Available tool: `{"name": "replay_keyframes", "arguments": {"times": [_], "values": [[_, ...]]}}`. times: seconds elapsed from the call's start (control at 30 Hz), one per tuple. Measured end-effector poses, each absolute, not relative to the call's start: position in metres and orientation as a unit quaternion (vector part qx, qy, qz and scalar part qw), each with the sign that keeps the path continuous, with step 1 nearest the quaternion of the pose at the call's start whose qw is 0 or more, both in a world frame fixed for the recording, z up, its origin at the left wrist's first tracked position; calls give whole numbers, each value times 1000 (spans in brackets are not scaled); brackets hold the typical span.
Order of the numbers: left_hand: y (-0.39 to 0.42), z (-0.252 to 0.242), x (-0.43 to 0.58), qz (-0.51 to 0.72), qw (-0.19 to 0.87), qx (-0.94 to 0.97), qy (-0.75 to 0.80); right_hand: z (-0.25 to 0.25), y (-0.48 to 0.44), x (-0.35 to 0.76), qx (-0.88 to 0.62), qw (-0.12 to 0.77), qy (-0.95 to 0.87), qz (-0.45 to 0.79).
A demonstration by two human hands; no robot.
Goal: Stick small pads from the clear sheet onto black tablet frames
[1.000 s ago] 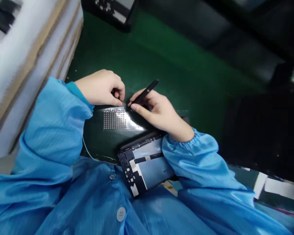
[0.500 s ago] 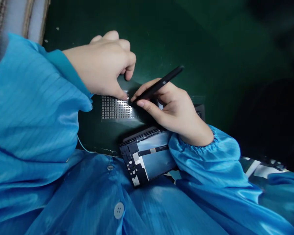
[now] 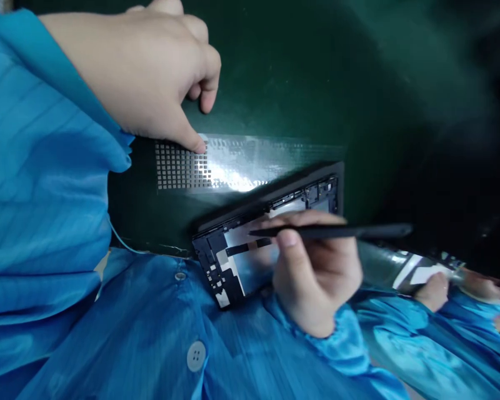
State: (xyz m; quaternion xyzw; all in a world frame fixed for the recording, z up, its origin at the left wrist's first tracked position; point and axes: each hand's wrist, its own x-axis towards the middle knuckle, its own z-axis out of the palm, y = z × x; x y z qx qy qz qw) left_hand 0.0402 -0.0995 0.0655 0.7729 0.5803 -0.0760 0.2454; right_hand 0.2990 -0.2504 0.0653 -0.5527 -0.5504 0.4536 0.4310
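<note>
My left hand (image 3: 150, 72) rests on the green mat with its fingers curled, the thumb tip pressing the upper edge of a clear sheet (image 3: 233, 164) covered in a grid of small squares. My right hand (image 3: 312, 266) pinches black tweezers (image 3: 337, 231), held level with the tips pointing left over an opened black device frame (image 3: 233, 250) that lies at the table's near edge. The tweezer tips hover above the frame's silvery inner plate; I cannot tell if they carry anything.
The green mat (image 3: 295, 83) stretches away behind the sheet and the frame. At the lower right another person's hand (image 3: 433, 289) in a blue sleeve holds a silvery part. My blue coat fills the lower part of the view.
My right hand has drawn the tweezers back from the gridded sheet, towards me and to the right, over the device frame. The view has moved closer and lower. My left thumb stays on the sheet.
</note>
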Motion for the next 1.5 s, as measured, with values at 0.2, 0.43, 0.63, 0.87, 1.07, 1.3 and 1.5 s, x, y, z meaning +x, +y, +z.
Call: {"name": "replay_keyframes", "arguments": {"times": [0.2,0.43,0.63,0.87,1.07,1.3,1.5], "values": [[-97,59,36,-63,237,793,557,36,-274,291,-502,454,-619,398],[-97,53,33,-28,221,795,564,48,-270,298,-477,391,-698,363],[-96,63,44,-83,233,780,575,72,-200,292,-411,291,-754,423],[-99,65,45,-82,242,770,584,46,-138,272,-403,230,-734,495],[-100,64,42,-78,242,770,585,46,-142,273,-404,223,-735,497],[-101,61,38,-52,231,790,566,52,-144,280,-414,292,-647,570],[-101,55,34,-10,254,791,556,57,-234,300,-533,470,-541,449]]}}
